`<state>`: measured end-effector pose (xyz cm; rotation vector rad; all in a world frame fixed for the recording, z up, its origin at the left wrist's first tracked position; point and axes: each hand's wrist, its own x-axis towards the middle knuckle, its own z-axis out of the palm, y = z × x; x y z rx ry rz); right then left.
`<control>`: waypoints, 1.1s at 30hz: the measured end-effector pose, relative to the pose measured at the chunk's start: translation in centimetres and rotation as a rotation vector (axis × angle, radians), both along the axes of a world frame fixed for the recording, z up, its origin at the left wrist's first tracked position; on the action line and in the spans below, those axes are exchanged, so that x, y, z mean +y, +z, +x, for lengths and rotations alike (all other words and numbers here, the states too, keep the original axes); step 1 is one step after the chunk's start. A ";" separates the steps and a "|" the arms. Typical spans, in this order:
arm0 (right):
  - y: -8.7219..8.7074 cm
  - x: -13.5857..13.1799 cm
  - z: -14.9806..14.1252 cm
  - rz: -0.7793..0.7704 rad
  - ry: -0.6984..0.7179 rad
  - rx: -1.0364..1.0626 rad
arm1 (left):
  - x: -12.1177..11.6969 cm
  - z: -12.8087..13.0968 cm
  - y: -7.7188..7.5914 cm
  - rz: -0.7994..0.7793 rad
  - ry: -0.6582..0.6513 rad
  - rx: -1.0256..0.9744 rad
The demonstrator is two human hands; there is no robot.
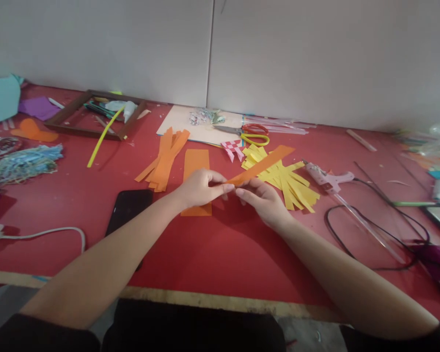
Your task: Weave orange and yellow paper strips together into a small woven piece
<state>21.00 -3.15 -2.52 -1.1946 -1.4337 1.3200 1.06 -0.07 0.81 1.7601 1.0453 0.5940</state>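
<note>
Red tabletop [220,261] beneath, left fingers [221,189] and right fingers [248,197] pinch an orange strip [267,163] by its near end.

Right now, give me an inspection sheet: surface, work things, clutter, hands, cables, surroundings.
Surface: red tabletop, scraps scattered.
Work things: orange strip held up; loose orange strips left, yellow strips right; orange sheet lying flat.
Clutter: scissors, brown frame, dark phone, glue gun.
Hands: left hand pinches the held strip; right hand at its near end, grip unclear.
Cables: black cable looped right; white cable left.
Surroundings: pale wall behind; co-workers, nothing seen.
</note>
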 end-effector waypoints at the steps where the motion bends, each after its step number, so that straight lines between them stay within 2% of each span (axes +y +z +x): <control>1: 0.0 0.0 0.1 -0.013 -0.014 -0.015 | -0.1 0.0 0.0 -0.014 -0.017 -0.011; 4: -0.2 0.1 0.3 -0.019 -0.049 -0.032 | -0.3 0.1 0.0 -0.058 -0.073 -0.016; 9: -0.4 0.1 0.4 -0.027 -0.071 0.052 | -0.6 0.2 0.1 -0.097 -0.121 -0.001; 12: -0.3 0.1 0.3 -0.037 -0.094 0.061 | -0.6 0.3 -0.1 -0.035 -0.114 0.019; 17: -0.1 0.2 0.2 -0.047 -0.120 0.037 | -0.4 0.5 -0.7 0.103 -0.016 0.005; 23: -0.2 0.2 0.2 -0.090 -0.138 0.083 | -0.3 0.6 -0.9 -0.013 -0.012 -0.093; 33: -0.2 0.2 0.0 -0.086 -0.146 0.125 | -0.2 0.5 -0.9 -0.104 -0.008 -0.087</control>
